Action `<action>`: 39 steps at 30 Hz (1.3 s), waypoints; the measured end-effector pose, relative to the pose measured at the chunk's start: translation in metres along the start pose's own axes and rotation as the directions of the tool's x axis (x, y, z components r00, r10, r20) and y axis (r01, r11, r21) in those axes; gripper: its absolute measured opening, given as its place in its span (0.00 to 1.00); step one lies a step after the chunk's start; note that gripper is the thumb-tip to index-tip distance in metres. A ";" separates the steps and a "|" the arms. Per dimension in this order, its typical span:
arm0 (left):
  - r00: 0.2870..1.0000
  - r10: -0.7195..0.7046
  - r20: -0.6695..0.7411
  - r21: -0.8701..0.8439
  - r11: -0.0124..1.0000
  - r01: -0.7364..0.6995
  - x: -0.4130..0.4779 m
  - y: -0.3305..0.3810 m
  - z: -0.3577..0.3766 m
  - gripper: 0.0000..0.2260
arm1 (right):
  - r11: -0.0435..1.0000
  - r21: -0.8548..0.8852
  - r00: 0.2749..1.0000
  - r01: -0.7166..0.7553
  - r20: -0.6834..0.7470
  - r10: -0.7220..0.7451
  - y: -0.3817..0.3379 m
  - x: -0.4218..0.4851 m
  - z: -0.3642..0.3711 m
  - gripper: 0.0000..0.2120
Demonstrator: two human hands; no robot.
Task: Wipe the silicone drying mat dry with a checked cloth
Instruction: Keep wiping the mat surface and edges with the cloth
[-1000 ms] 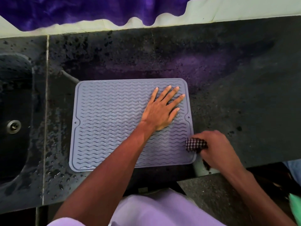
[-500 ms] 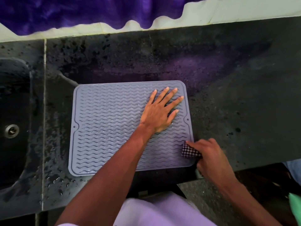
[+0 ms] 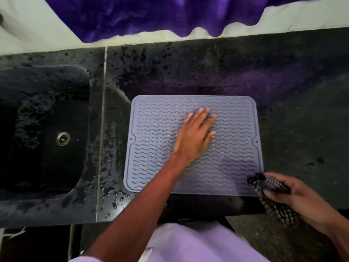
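A grey silicone drying mat (image 3: 156, 148) with wavy ridges lies flat on the dark counter. My left hand (image 3: 196, 137) rests palm down on the middle of the mat, fingers together and blurred. At the mat's near right corner my right hand (image 3: 290, 193) grips a bunched black-and-white checked cloth (image 3: 268, 184). One end of the cloth touches that corner; the other end hangs below my hand past the counter's front edge.
A dark sink (image 3: 43, 129) with a metal drain (image 3: 63, 138) lies left of the mat. Water drops dot the counter (image 3: 113, 167) between sink and mat. A purple cloth (image 3: 151, 14) hangs on the wall behind. The counter's front edge runs just below the mat.
My left hand slid from the mat's right part toward its middle. My right hand turned palm up at the near right corner, and more of the cloth shows. The view shifted left.
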State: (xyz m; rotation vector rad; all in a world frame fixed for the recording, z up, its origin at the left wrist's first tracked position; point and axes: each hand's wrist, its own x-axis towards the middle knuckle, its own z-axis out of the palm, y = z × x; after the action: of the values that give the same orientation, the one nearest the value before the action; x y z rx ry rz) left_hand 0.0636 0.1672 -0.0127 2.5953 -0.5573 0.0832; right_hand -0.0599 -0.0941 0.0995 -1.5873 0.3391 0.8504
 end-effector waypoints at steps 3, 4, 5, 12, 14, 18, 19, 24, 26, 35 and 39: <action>0.952 -0.213 -0.221 0.012 0.975 0.221 -0.062 -0.059 -0.036 0.19 | 0.985 0.161 0.996 0.066 -0.073 -0.055 -0.030 0.017 0.030 0.17; 0.930 -0.263 -0.256 0.014 0.961 0.275 -0.076 -0.073 -0.047 0.18 | 0.987 0.115 0.990 0.116 -0.095 -0.106 -0.042 0.029 0.041 0.16; 0.914 -0.301 -0.270 0.025 0.947 0.320 -0.087 -0.084 -0.055 0.18 | 0.985 0.033 0.979 0.167 -0.125 -0.161 -0.055 0.043 0.055 0.15; 0.919 -0.261 -0.294 0.170 0.932 0.319 -0.106 -0.102 -0.061 0.18 | 0.627 -0.679 0.855 0.381 0.001 -0.518 -0.119 0.174 0.154 0.12; 0.913 -0.242 -0.329 0.254 0.909 0.332 -0.105 -0.102 -0.058 0.18 | 0.533 -0.759 0.816 0.374 -0.005 -0.579 -0.128 0.199 0.183 0.11; 0.896 -0.263 -0.358 0.295 0.879 0.376 -0.106 -0.102 -0.055 0.17 | 0.294 -0.906 0.779 0.303 0.058 -0.624 -0.135 0.224 0.224 0.14; 0.895 -0.270 -0.354 0.293 0.877 0.381 -0.107 -0.103 -0.055 0.18 | 0.248 -0.929 0.788 0.276 0.071 -0.612 -0.133 0.226 0.229 0.17; 0.884 -0.292 -0.364 0.249 0.885 0.394 -0.108 -0.104 -0.057 0.17 | 0.192 -0.958 0.774 0.212 0.045 -0.632 -0.127 0.222 0.228 0.21; 0.879 -0.295 -0.375 0.239 0.886 0.398 -0.108 -0.104 -0.058 0.16 | 0.203 -0.959 0.779 0.196 0.026 -0.627 -0.124 0.218 0.218 0.22; 0.869 -0.309 -0.387 0.239 0.876 0.418 -0.109 -0.106 -0.057 0.16 | 0.228 -0.973 0.779 -0.013 -0.153 -0.609 -0.094 0.183 0.110 0.18; 0.871 -0.314 -0.378 0.247 0.872 0.422 -0.108 -0.106 -0.057 0.17 | 0.287 -0.952 0.788 -0.110 -0.259 -0.558 -0.087 0.159 0.060 0.15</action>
State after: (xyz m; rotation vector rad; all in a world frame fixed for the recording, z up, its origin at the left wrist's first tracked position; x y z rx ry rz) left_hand 0.0094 0.3191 -0.0262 2.8669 0.0984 0.5059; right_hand 0.0864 0.0205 0.0550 -2.9906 -0.0899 0.2124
